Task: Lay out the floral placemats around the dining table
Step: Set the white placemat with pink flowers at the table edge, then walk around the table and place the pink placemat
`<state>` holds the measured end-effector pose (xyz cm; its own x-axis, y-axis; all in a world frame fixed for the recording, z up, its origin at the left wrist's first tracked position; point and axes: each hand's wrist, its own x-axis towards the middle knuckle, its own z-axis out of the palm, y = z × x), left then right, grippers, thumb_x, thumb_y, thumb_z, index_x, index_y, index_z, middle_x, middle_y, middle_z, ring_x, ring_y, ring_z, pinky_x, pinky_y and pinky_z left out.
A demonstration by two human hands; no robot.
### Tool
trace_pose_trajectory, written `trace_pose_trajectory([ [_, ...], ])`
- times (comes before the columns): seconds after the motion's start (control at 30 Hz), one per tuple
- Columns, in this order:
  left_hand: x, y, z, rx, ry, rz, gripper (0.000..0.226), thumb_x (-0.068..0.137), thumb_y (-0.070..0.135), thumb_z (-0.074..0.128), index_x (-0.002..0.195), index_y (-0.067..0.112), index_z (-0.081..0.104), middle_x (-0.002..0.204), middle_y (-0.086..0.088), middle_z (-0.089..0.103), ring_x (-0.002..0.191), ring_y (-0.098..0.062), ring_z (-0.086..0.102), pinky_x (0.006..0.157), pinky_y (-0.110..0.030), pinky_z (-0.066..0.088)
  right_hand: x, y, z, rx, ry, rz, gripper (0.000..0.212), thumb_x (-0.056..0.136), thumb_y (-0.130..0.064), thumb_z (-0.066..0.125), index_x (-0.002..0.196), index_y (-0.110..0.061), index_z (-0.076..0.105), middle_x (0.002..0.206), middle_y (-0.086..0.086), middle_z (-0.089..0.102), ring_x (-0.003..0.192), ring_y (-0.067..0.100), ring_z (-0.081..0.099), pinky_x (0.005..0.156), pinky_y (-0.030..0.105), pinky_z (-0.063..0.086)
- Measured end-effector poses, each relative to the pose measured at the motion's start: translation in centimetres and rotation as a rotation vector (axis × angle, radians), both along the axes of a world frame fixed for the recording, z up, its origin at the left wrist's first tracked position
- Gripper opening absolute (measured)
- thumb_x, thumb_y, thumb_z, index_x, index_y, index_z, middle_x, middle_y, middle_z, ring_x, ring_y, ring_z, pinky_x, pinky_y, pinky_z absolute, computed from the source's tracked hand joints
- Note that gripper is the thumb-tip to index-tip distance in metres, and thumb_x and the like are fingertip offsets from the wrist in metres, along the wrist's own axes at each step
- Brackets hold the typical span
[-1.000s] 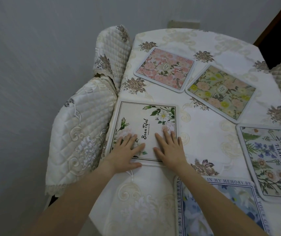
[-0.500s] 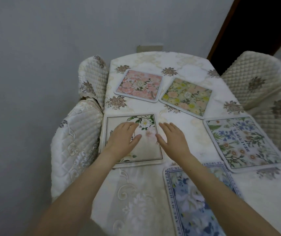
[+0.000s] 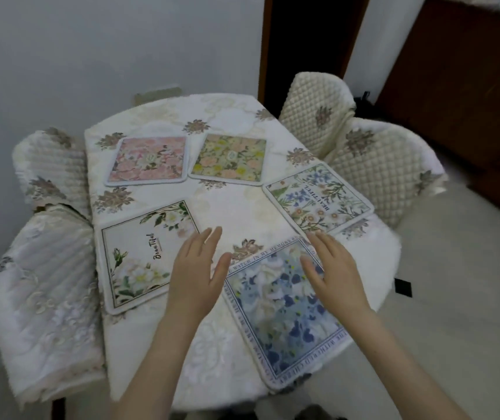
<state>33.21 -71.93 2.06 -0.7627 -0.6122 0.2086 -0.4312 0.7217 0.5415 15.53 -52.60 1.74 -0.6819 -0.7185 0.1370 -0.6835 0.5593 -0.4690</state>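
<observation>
Several floral placemats lie flat on the dining table [image 3: 230, 207]. A pink one [image 3: 148, 160] and a yellow-green one [image 3: 230, 159] sit at the far side. A white mat with blue and white flowers [image 3: 318, 198] lies at the right. A white mat with the word "Beautiful" [image 3: 142, 256] lies at the left. A blue mat [image 3: 279, 313] lies nearest me. My left hand [image 3: 195, 274] hovers open over the right edge of the white mat. My right hand [image 3: 333, 271] hovers open over the blue mat's upper right part. Neither hand holds anything.
The table has a cream embroidered cloth. Quilted cream chairs stand at the left [image 3: 42, 286] and far left [image 3: 51, 168], and two more at the right [image 3: 385, 165]. A grey wall is behind the table and a dark doorway [image 3: 309, 47] is at the back right.
Both hands have lifted off the white "Beautiful" mat and moved right toward the blue mat. The view has pulled back and swung right, showing the whole table.
</observation>
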Motion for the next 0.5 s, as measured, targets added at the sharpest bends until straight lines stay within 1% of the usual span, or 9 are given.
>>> trace_pose_trajectory([
  [0.07, -0.5, 3.1, -0.8, 0.059, -0.004, 0.003, 0.056, 0.095, 0.052, 0.027, 0.143, 0.025, 0.034, 0.147, -0.001, 0.041, 0.139, -0.02, 0.031, 0.115, -0.043, 0.029, -0.4, 4.5, -0.9, -0.007, -0.042, -0.095, 0.059, 0.093, -0.053, 0.03, 0.145, -0.024, 0.033, 0.151, 0.001, 0.036, 0.142, 0.02, 0.027, 0.116, 0.042, 0.024],
  [0.17, -2.6, 8.2, -1.7, 0.042, -0.053, -0.083, 0.054, 0.095, 0.048, 0.03, 0.142, 0.021, 0.037, 0.145, -0.003, 0.044, 0.136, -0.021, 0.036, 0.113, -0.044, 0.032, -1.5, 11.1, -2.1, -0.012, -0.087, -0.203, 0.057, 0.093, -0.051, 0.035, 0.143, -0.024, 0.035, 0.149, 0.002, 0.038, 0.141, 0.021, 0.028, 0.115, 0.043, 0.027],
  [0.23, -4.9, 11.8, -2.1, 0.041, -0.11, -0.143, 0.053, 0.097, 0.047, 0.031, 0.143, 0.022, 0.035, 0.148, -0.003, 0.041, 0.138, -0.022, 0.033, 0.115, -0.043, 0.028, -2.5, 15.4, -2.6, -0.03, -0.11, -0.257, 0.052, 0.094, -0.043, 0.041, 0.141, -0.021, 0.039, 0.146, 0.004, 0.043, 0.137, 0.023, 0.035, 0.112, 0.045, 0.032],
  [0.3, -7.7, 15.7, -2.3, 0.036, -0.135, -0.199, 0.052, 0.097, 0.045, 0.031, 0.144, 0.021, 0.034, 0.149, -0.003, 0.04, 0.139, -0.022, 0.032, 0.117, -0.042, 0.025, -3.8, 19.9, -3.0, -0.035, -0.096, -0.31, 0.048, 0.094, -0.035, 0.047, 0.138, -0.016, 0.043, 0.141, 0.007, 0.048, 0.132, 0.025, 0.041, 0.109, 0.042, 0.034],
  [0.5, -17.6, 27.5, -1.4, -0.003, -0.099, -0.392, 0.053, 0.095, 0.042, 0.034, 0.14, 0.014, 0.041, 0.139, -0.008, 0.051, 0.129, -0.027, 0.043, 0.111, -0.043, 0.033, -9.0, 33.1, -2.1, -0.025, -0.075, -0.491, 0.05, 0.094, -0.032, 0.048, 0.141, -0.015, 0.04, 0.145, 0.009, 0.044, 0.137, 0.027, 0.034, 0.113, 0.043, 0.028],
])
